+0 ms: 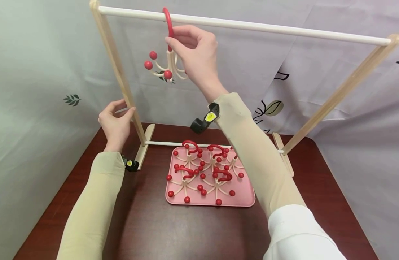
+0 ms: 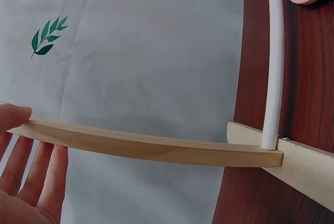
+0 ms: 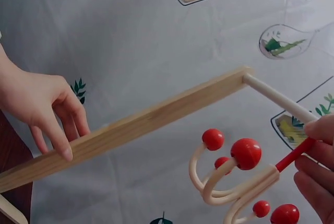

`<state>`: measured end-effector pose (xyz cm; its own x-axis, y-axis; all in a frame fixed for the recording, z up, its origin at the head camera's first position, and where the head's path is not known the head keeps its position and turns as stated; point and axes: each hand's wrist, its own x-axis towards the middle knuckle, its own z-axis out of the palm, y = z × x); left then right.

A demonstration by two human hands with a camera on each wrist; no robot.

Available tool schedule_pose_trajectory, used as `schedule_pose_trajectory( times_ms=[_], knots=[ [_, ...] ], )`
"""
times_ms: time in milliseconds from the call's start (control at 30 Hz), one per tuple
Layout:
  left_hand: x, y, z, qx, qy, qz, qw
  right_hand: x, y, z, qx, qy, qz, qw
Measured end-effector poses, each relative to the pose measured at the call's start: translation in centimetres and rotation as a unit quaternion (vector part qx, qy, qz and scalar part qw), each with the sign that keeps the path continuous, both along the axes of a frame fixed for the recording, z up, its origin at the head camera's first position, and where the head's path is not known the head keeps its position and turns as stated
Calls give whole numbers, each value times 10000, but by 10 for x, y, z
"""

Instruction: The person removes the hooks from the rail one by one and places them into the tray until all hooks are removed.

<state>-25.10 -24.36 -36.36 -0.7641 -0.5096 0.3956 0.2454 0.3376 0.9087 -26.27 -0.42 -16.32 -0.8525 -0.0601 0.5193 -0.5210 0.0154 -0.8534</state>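
Observation:
A wooden rack with a white top rail (image 1: pixel 251 26) stands on the table. My right hand (image 1: pixel 183 43) is raised to that rail and pinches the stem of a hanger (image 1: pixel 165 65) that has a red hook, cream arms and red ball tips; the hook lies over the rail. In the right wrist view the hanger (image 3: pixel 235 174) hangs beside my right fingers (image 3: pixel 318 182). My left hand (image 1: pixel 123 112) grips the rack's left wooden post (image 1: pixel 121 79), thumb on one side and fingers on the other. The left wrist view shows that post (image 2: pixel 146 146) under my thumb (image 2: pixel 13 117).
A pink tray (image 1: pixel 245 196) lies on the dark wood table (image 1: pixel 147 224) under the rack and holds several more red-and-cream hangers (image 1: pixel 202 169). The rack's lower white rod (image 2: pixel 274 62) and wooden foot (image 1: pixel 144 144) sit behind the tray. A printed cloth backdrop (image 1: pixel 40 72) closes off the back and sides.

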Motion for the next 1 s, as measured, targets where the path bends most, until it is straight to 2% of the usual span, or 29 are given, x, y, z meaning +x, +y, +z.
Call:
schedule_pose_trajectory(
  times_ms=[333,567,733,1000],
  knots=[
    [-3,-2,-4,48,-48,22,10000,9,17,0,-492,676,-89,9965],
    [-3,-2,-1,85,-17,2,10000,25,39,-4,-798,937,39,9924],
    [-4,-2,-2,43,-29,13,10000,36,55,-17,-854,981,-20,9915],
    [-1,-1,-1,-6,-85,64,9999,51,84,-49,-760,854,-271,9931]
  ],
)
